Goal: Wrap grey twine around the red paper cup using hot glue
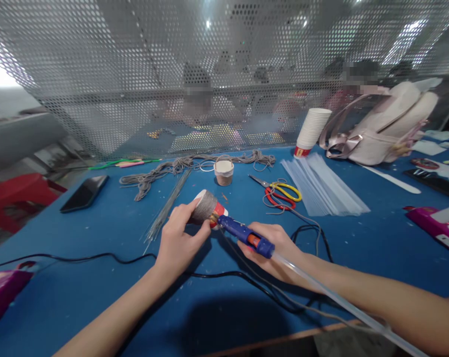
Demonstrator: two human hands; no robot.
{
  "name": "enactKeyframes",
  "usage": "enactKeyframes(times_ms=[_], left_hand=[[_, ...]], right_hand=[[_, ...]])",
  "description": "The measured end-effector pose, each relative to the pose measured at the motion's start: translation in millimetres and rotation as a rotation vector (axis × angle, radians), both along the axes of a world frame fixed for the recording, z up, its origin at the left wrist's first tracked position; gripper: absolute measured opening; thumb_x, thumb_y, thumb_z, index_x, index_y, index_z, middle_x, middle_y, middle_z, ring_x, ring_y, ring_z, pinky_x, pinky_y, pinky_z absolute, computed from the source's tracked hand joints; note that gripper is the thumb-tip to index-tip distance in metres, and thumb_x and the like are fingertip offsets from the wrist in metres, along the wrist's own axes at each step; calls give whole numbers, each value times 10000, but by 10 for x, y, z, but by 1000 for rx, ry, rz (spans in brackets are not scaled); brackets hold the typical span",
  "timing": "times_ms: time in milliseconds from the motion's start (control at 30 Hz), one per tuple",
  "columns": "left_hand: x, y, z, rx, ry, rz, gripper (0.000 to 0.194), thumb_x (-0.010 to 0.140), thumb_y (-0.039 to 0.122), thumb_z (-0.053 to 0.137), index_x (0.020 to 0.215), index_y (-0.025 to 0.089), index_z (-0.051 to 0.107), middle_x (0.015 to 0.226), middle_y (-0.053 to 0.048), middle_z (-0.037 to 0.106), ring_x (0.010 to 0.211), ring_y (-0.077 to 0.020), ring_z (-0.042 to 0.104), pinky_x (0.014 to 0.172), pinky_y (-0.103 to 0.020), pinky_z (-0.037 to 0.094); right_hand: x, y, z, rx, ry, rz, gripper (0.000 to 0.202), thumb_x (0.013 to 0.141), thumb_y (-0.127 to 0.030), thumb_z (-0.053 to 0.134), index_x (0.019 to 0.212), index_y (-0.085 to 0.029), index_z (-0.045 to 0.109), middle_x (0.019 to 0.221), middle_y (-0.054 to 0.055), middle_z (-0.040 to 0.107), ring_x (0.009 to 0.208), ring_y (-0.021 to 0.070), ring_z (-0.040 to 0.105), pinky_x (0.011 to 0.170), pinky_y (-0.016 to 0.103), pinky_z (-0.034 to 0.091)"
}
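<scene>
My left hand (183, 233) grips a paper cup (205, 207) tilted on its side, its fingers and thumb around it. Grey cord is wound over much of the cup, and a red and white band shows uncovered. My right hand (272, 243) is closed around a blue hot glue gun (243, 232), whose nozzle meets or nearly meets the cup by my left thumb. From the gun's back a long clear glue stick (332, 296) runs toward the lower right. A loose strand of grey cord trails from the cup under the gun.
Scissors (284, 192) with red and yellow handles lie beyond my right hand, beside clear plastic strips (324, 186). Behind stand a small wrapped cup (224, 173), stacked paper cups (311, 131) and a backpack (384, 124). A black cable (224, 274) crosses the table; a phone (85, 193) lies left.
</scene>
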State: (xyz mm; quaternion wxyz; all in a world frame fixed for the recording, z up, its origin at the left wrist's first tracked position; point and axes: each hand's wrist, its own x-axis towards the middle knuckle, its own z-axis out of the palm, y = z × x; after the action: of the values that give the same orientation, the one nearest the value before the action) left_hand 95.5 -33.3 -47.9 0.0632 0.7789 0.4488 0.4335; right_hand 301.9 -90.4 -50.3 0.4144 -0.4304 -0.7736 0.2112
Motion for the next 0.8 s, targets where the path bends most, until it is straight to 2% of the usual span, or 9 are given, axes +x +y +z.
enactKeyframes(times_ms=[300, 533, 800], left_hand=[[-5, -6, 5, -9, 8, -2, 385, 793, 296, 571, 1159, 184, 608, 889, -39, 669, 778, -182, 611, 719, -317, 512], [-1, -3, -5, 4, 7, 0, 372, 787, 277, 566, 1141, 178, 616, 880, -41, 666, 774, -180, 612, 718, -312, 510], [-5, -7, 3, -11, 11, 4, 368, 788, 295, 569, 1130, 170, 616, 882, -45, 666, 772, -180, 613, 717, -318, 513]], right_hand=[[-2, -23, -53, -14, -50, -4, 168, 811, -275, 531, 681, -176, 493, 608, -5, 514, 516, 91, 406, 510, 221, 309], [31, -4, 35, -22, -4, 10, 195, 824, -266, 500, 651, -180, 466, 586, -17, 477, 498, 82, 388, 501, 214, 314], [1, -46, -70, -37, -31, 19, 145, 795, -231, 544, 678, -181, 474, 604, -19, 490, 515, 88, 389, 513, 220, 314]])
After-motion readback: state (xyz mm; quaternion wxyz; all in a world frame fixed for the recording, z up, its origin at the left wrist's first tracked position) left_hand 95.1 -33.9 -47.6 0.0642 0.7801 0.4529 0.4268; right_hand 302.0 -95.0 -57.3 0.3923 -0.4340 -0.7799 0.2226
